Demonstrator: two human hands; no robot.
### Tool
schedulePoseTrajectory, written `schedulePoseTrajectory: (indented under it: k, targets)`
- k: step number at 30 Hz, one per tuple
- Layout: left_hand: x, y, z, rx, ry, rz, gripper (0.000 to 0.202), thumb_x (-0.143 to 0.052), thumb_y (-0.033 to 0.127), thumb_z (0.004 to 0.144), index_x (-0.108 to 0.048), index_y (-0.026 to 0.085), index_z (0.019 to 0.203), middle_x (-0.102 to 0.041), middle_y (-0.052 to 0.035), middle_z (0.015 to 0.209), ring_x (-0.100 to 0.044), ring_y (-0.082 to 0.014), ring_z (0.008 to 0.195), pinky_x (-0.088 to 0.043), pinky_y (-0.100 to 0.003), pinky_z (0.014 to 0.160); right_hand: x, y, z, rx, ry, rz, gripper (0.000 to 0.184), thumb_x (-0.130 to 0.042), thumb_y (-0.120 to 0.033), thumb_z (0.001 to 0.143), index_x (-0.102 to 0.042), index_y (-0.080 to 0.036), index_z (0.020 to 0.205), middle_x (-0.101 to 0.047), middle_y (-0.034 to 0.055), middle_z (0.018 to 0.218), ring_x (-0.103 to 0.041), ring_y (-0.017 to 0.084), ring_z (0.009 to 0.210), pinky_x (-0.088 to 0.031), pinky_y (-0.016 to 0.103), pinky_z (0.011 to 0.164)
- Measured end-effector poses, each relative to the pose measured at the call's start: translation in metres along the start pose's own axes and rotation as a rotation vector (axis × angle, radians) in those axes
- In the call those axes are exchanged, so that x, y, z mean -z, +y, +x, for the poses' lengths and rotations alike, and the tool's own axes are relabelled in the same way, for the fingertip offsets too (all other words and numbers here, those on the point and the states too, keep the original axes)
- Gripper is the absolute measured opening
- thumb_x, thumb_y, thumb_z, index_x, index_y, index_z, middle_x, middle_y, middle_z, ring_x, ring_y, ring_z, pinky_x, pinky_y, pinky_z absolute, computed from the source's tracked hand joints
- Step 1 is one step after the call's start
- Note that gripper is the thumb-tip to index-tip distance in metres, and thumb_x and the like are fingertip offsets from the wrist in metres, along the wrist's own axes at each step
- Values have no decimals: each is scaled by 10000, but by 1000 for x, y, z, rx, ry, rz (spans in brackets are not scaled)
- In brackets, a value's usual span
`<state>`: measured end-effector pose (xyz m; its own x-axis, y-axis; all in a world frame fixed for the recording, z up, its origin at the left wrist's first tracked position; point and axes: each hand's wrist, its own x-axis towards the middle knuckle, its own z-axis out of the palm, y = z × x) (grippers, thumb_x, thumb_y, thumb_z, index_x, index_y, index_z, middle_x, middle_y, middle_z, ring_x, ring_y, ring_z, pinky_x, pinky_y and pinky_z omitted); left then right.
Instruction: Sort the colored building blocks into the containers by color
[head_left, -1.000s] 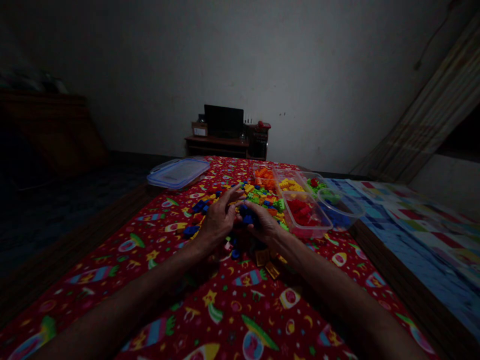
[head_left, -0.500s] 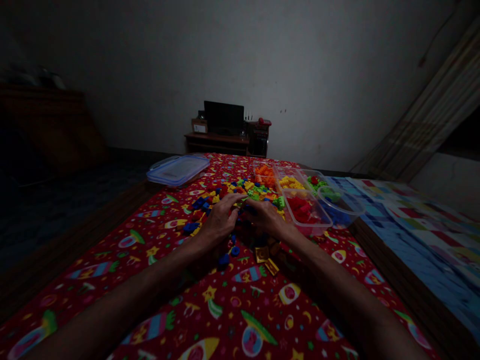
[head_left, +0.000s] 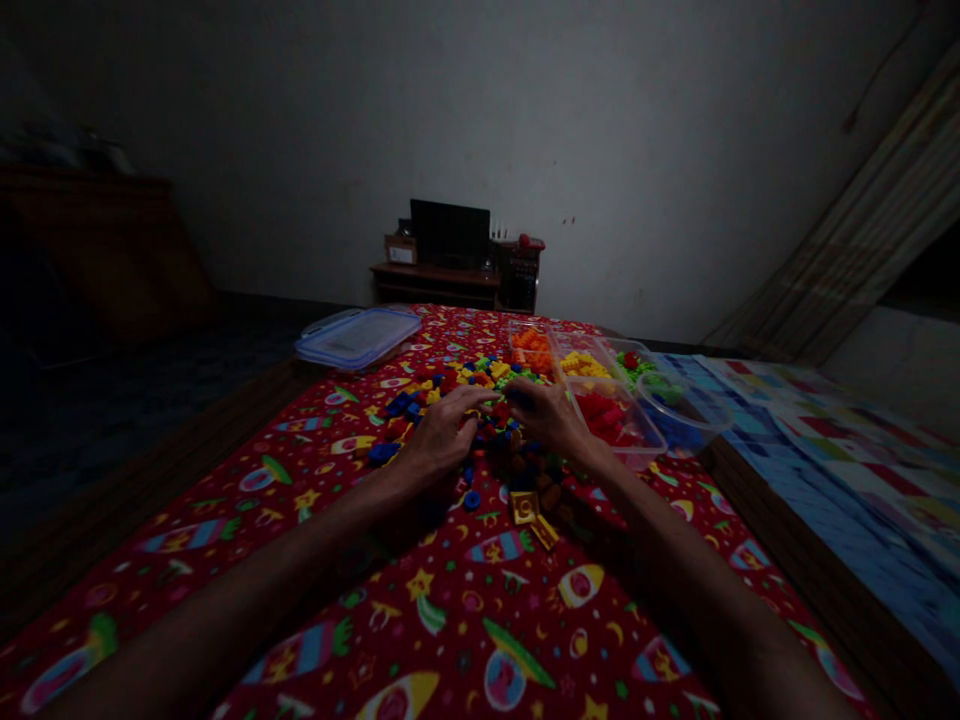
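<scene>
A loose heap of mixed toy building bricks [head_left: 495, 372] spreads over the middle of the table. My left hand [head_left: 442, 430] lies over the near left part of the heap, its fingers stretched forward and the thumb apart; nothing shows in it. Over the right part of the heap is my right hand [head_left: 553, 415], with its fingers curled in. Dim light hides what is between them. Close to the wrists lie a round blue brick [head_left: 471, 500] and a square yellow piece [head_left: 523, 507]. Right of the right hand, a clear divided container [head_left: 646, 456] holds red, yellow, orange and green bricks in separate compartments.
A round clear tub [head_left: 720, 415] with blue bricks stands at the right edge. A clear lid with a blue rim [head_left: 360, 340] lies at the far left. Red patterned cloth [head_left: 465, 640] covers the table. Beyond is a desk with a monitor [head_left: 450, 233].
My right hand has shifted slightly right and away from the left, uncovering more bricks between them. The left hand has hardly moved. A blue brick near the left wrist is now in shadow.
</scene>
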<state>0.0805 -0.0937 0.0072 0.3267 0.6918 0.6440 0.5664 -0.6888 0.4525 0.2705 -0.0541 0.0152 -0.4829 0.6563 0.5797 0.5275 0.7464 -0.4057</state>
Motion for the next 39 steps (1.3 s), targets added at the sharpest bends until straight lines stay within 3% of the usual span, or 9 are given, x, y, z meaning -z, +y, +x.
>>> schedulePoseTrajectory:
  k: [7,12,15,18,22,26,30,35,39]
  targets:
    - [17,-7,6,-209,-227,-19,359,-423,73,799,-643,201,1053,-654,-56,1112,-611,-170,1037,-504,-330,905,64,21,8,-113,231,-155,212,-488,-197,771,-660,-139,880,-628,26,707,-556,125,626,-393,221,605]
    - [20,-9,8,-240,-260,32,371,-409,62,790,-639,198,1048,-651,-53,1110,-613,-166,1022,-508,-314,889,119,64,-8,-396,381,-394,218,-513,-216,743,-676,-148,872,-659,48,709,-594,159,626,-425,257,629]
    - [18,-12,6,-241,-285,59,374,-404,68,794,-637,198,1056,-645,-53,1129,-611,-170,1034,-509,-306,891,140,92,-27,-596,384,-529,238,-510,-206,747,-686,-141,892,-679,72,746,-613,181,666,-438,278,663]
    - [15,-16,4,-248,-315,86,360,-397,86,809,-641,199,1048,-637,-58,1145,-607,-177,1047,-511,-312,896,150,113,-43,-741,289,-609,263,-521,-286,779,-697,-150,920,-691,96,822,-628,218,786,-448,311,728]
    - [12,-15,2,-215,-337,104,330,-379,145,862,-639,204,1056,-631,-64,1160,-592,-188,1080,-500,-336,925,157,117,-49,-791,305,-676,356,-522,-428,804,-707,-161,948,-687,142,943,-609,266,921,-443,362,802]
    - [9,-10,-1,-169,-406,115,335,-346,255,937,-603,212,1148,-600,-72,1224,-557,-195,1141,-476,-341,962,161,96,-38,-723,460,-682,338,-464,-357,837,-715,-147,922,-699,153,911,-622,255,853,-442,347,763]
    - [20,-9,-16,-168,-499,181,413,-355,367,959,-451,251,1344,-453,-77,1404,-422,-220,1287,-399,-375,1048,157,64,-22,-609,421,-640,321,-433,-296,855,-721,-154,847,-710,123,841,-632,213,766,-429,304,715]
    - [44,-13,-62,-210,-622,383,636,-479,500,884,-238,348,1453,-179,-56,1557,-144,-344,1412,-193,-583,1107,127,31,-3,-474,306,-595,302,-439,-296,877,-710,-163,873,-712,103,838,-627,194,742,-400,271,669]
    - [41,-18,-86,-217,-646,469,571,-464,484,896,-275,403,1428,-152,-35,1563,-137,-357,1410,-172,-616,1089,88,11,5,-339,143,-597,279,-441,-289,882,-694,-174,860,-698,97,810,-593,178,701,-356,258,618]
